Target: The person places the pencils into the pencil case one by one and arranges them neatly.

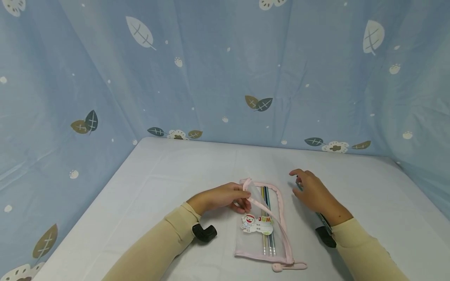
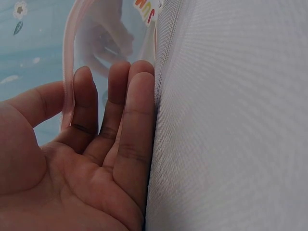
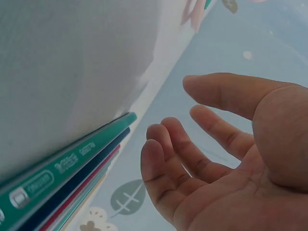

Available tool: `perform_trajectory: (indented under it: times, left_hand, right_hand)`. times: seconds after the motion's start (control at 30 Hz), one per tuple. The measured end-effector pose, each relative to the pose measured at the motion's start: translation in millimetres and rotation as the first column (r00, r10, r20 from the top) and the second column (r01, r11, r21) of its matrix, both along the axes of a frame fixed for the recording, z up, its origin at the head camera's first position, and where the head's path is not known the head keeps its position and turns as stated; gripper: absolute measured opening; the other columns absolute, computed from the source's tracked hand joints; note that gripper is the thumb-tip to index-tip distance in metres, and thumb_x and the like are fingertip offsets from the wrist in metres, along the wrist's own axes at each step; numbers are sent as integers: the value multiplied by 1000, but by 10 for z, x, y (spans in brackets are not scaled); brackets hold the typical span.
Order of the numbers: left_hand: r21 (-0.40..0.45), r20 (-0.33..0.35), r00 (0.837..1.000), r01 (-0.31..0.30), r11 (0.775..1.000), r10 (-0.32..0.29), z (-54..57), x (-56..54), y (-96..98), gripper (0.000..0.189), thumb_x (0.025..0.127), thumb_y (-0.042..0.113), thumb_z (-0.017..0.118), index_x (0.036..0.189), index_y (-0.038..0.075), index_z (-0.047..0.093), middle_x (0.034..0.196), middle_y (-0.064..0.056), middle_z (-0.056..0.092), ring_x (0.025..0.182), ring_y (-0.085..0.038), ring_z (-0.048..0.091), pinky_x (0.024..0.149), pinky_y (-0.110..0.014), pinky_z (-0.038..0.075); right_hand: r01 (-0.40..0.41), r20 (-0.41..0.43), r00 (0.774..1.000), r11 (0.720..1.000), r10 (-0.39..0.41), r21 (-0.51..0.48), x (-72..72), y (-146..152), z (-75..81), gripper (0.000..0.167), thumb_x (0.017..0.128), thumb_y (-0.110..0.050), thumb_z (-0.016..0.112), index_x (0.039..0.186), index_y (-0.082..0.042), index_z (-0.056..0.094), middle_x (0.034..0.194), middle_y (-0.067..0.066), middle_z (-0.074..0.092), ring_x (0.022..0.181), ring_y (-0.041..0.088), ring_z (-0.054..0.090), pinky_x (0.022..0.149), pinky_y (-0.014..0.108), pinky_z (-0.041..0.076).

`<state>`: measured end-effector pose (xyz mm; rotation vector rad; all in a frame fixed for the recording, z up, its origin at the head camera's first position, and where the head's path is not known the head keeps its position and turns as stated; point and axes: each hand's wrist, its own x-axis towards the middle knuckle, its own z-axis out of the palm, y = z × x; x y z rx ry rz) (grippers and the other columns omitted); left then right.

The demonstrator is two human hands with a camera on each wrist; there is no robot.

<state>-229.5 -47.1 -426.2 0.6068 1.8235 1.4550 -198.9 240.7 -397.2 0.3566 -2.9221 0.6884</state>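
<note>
A see-through mesh pencil pouch (image 1: 282, 207) with pink trim lies on the table, its top edge folded back. My left hand (image 1: 228, 197) pinches that pink edge between thumb and index finger; in the left wrist view the other fingers reach behind the edge (image 2: 69, 57). Inside the pouch lie several pencils (image 1: 269, 242). To the right, my right hand (image 1: 313, 193) hovers with its fingers loosely bent and nothing in them. In the right wrist view, several more pencils, a green pencil (image 3: 72, 159) foremost, lie beside this hand; in the head view, the hand and forearm mostly hide them.
A cartoon label (image 1: 258, 225) is on the pouch's front. The pink zipper pull (image 1: 297, 266) sticks out at its near right corner. White cloth covers the table (image 1: 183, 168), and a blue leaf-patterned curtain (image 1: 211, 78) hangs behind and at both sides.
</note>
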Motion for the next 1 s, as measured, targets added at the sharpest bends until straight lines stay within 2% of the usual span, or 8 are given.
perform_trajectory:
  times: [0.27,0.53,0.83,1.0]
  left_hand:
    - [0,2,1000,-3,1000,3,-17,-12,3,31,106,22,46,106,-5,62,93,-6,68,87,-13,68,83,-28,61]
    - [3,5,1000,1,1000,-1,-23,-5,1,32,106,22,46,108,-6,61,94,-7,69,87,-12,68,84,-29,61]
    - [-1,18,1000,-9,1000,9,-53,-6,-1,30,106,21,46,106,-4,62,92,-5,68,86,-12,68,82,-28,61]
    - [0,14,1000,-9,1000,9,-43,-8,1,30,106,22,46,106,-4,62,92,-6,68,87,-13,68,82,-28,61]
  right_hand:
    - [-10,30,1000,1000,9,14,-30,84,-11,46,84,7,69,129,5,55,97,21,59,82,27,57,66,39,53]
    - [-19,67,998,999,16,40,-57,131,-54,50,84,9,68,131,8,53,95,20,58,80,26,54,65,40,53]
    - [-26,127,992,998,19,51,-53,140,-98,53,84,9,67,135,7,50,100,22,63,89,31,61,72,46,57]
    - [-44,127,991,997,35,64,-46,138,-94,52,82,11,64,133,7,52,91,17,63,79,25,59,66,40,55]
